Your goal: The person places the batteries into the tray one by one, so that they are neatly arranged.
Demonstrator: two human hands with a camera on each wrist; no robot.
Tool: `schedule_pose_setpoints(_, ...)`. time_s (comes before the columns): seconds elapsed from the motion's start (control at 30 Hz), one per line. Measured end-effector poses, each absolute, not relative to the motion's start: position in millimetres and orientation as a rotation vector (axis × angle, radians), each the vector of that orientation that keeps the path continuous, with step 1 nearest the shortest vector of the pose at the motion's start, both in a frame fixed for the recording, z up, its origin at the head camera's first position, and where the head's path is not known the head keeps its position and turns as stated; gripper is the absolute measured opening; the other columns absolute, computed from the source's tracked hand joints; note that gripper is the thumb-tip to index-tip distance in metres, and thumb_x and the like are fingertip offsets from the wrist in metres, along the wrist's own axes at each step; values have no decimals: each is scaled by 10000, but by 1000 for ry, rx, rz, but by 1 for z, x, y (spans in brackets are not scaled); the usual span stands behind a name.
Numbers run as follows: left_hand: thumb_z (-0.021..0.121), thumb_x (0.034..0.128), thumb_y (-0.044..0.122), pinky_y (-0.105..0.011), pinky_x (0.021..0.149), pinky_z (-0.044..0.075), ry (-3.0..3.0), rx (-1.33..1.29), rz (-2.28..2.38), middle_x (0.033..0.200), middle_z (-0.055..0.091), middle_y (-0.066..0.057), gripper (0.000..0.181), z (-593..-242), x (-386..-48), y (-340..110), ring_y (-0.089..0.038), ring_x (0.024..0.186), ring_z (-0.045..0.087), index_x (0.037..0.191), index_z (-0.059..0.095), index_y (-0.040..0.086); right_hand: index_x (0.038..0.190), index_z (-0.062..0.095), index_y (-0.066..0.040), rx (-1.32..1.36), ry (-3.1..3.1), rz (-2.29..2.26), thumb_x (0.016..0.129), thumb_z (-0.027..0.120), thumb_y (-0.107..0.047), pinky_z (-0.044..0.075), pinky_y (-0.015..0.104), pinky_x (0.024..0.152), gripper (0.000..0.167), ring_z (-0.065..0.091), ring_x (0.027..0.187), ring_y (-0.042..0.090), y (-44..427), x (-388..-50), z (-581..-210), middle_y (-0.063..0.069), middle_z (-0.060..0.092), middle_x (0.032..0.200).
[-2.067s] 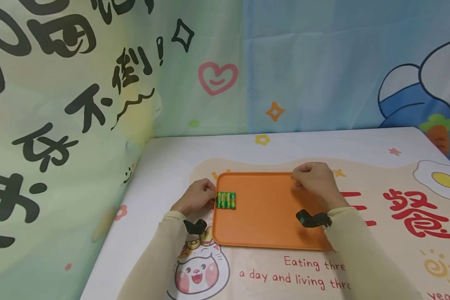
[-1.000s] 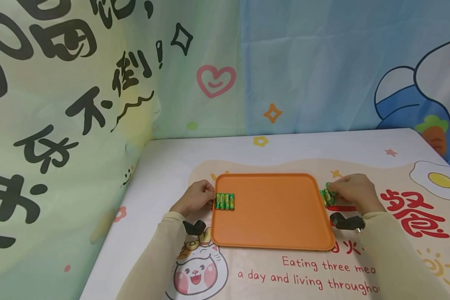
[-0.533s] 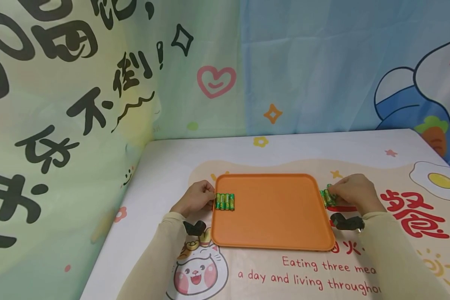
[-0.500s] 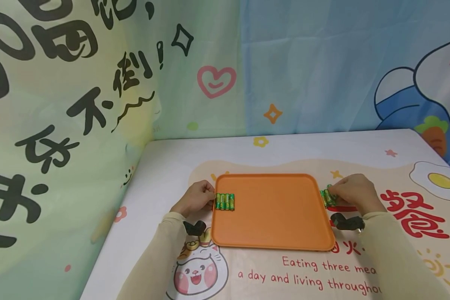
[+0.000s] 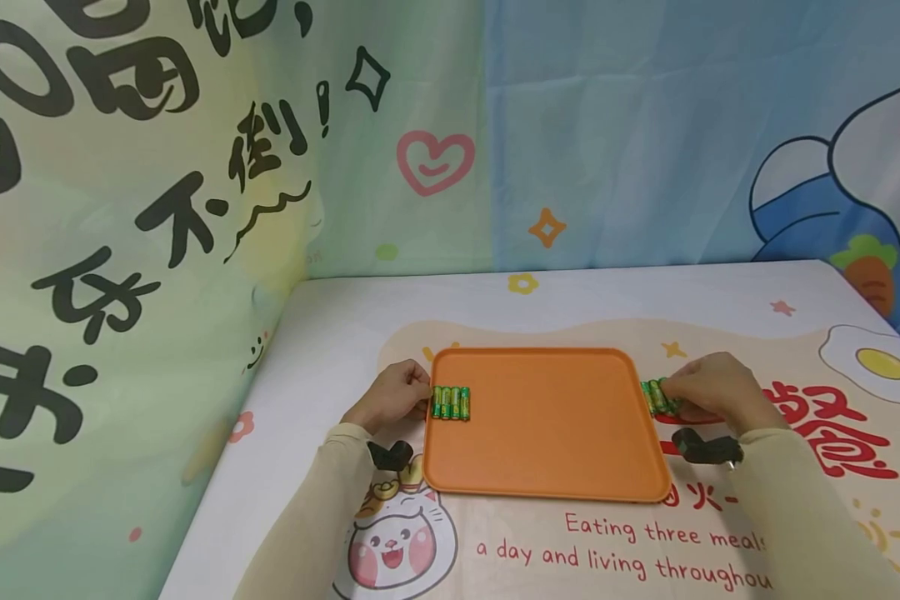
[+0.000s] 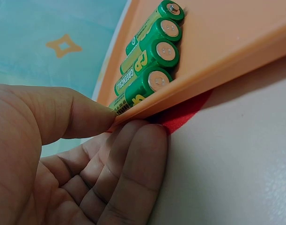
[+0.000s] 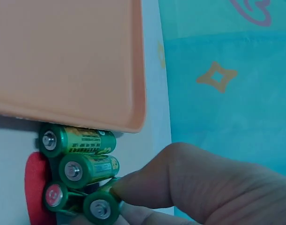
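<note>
Several green-and-gold batteries (image 5: 451, 403) lie side by side in a row along the left edge of an orange tray (image 5: 547, 433). My left hand (image 5: 392, 393) pinches the tray's left rim beside them, thumb (image 6: 82, 115) on top and fingers (image 6: 143, 164) underneath. Just off the tray's right edge, more green batteries (image 7: 89, 140) lie on the printed tabletop. There my right hand (image 5: 720, 387) pinches one battery (image 7: 101, 206) of that group, its thumb (image 7: 147, 187) against the side. The other fingers are partly hidden below the thumb.
A printed cloth (image 5: 570, 308) with red lettering and cartoon pictures covers the table under the tray. Decorated fabric backdrops (image 5: 607, 125) stand behind and to the left. A small black camera (image 5: 708, 448) sits on the right wrist.
My right hand has moved from over the tray's far right corner to the batteries beside it, and lately shifted slightly right and nearer me. The left hand stays at the rim.
</note>
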State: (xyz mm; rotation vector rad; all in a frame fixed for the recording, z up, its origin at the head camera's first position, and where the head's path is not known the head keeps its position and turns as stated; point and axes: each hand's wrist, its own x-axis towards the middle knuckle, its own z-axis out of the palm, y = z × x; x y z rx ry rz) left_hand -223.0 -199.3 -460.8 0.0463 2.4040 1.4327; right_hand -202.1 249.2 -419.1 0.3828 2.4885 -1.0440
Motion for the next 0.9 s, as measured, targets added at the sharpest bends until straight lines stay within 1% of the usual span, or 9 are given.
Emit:
schedule_pose_setpoints(0.1,599,963,70,-297,671,581,2403,50,1432,843,621,-79,62,-460,-223,-200,-178,735,660,992,596,16,1274,603,153,381,2474,-1070,918,702,-274,576,296,718,565,662,746,220,251,-201,-421,125,675,907)
schedule_pose_setpoints(0.3,601,964,74,-295,668,579,2406,47,1426,840,618,-78,66,-460,-223,-200,-176,734,660,998,597,17,1337,561,139,362,2449,-1156,902,688,-245,593,286,725,594,667,769,199,251,-202,-427,126,680,964)
schedule_pose_setpoints(0.43,600,961,72,-294,667,578,2407,42,1429,836,615,-76,64,-460,-223,-200,-176,732,657,996,597,18,1358,548,135,339,2435,-1200,900,681,-224,607,294,729,597,672,780,200,249,-202,-430,127,691,987)
schedule_pose_setpoints(0.53,600,958,72,-294,669,580,2403,40,1430,836,617,-75,63,-460,-223,-200,-174,729,659,994,598,20,1390,534,117,334,2444,-1188,914,677,-244,599,292,731,614,658,806,217,247,-201,-430,135,681,1014)
schedule_pose_setpoints(0.67,604,957,70,-293,669,580,2399,38,1432,834,618,-75,61,-460,-223,-200,-174,726,658,992,599,21,1439,516,79,317,2467,-1194,940,670,-284,582,288,752,637,632,871,243,240,-199,-428,193,634,1150)
schedule_pose_setpoints(0.77,605,960,70,-289,668,576,2395,36,1433,835,614,-75,59,-460,-223,-200,-174,729,653,994,598,21,1439,524,79,279,2479,-1263,957,663,-276,605,304,773,614,658,895,225,231,-198,-427,243,610,1253)
schedule_pose_setpoints(0.9,607,970,77,-287,675,574,2388,34,1430,849,610,-75,64,-460,-223,-200,-175,744,646,1003,597,23,1401,558,97,230,2471,-1380,981,671,-251,622,313,773,556,697,866,163,218,-198,-428,230,643,1224)
